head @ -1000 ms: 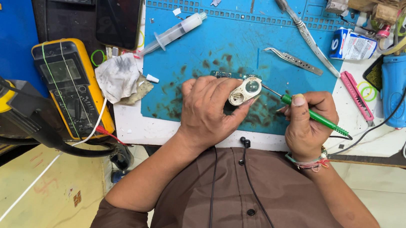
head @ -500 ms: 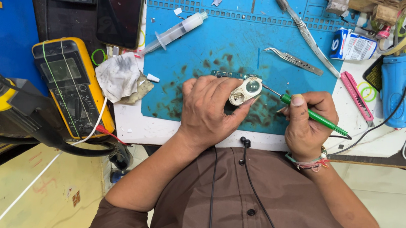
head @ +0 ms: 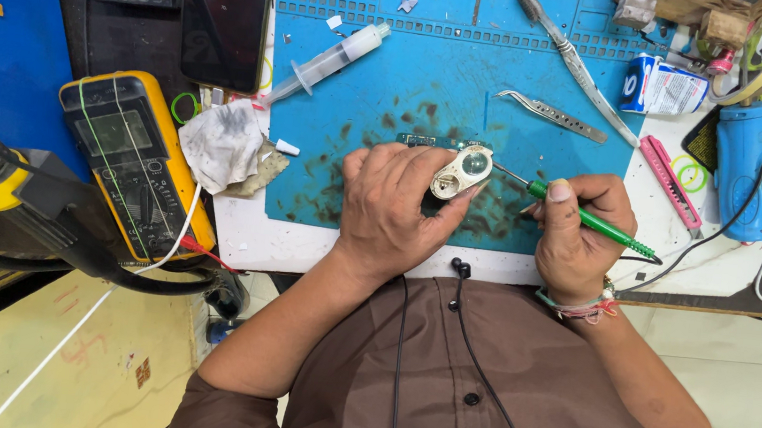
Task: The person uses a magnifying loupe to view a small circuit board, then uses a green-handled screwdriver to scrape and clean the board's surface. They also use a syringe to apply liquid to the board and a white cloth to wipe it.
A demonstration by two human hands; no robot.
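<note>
My left hand (head: 396, 208) grips a small white oval device (head: 461, 172) with a round clear lens, held over the stained blue work mat (head: 433, 78). My right hand (head: 576, 230) holds a green-handled soldering iron (head: 592, 222) like a pen. Its thin metal tip (head: 510, 173) reaches left and touches the right end of the white device. A narrow green circuit strip (head: 428, 141) lies on the mat just behind my left fingers.
A yellow multimeter (head: 137, 160) and crumpled cloth (head: 223, 143) sit left of the mat. A syringe (head: 331, 60), tweezers (head: 552, 114), a long metal tool (head: 572, 59), pink cutter (head: 670, 180), blue cylindrical tool (head: 743, 167) and dark phone (head: 225, 11) lie around.
</note>
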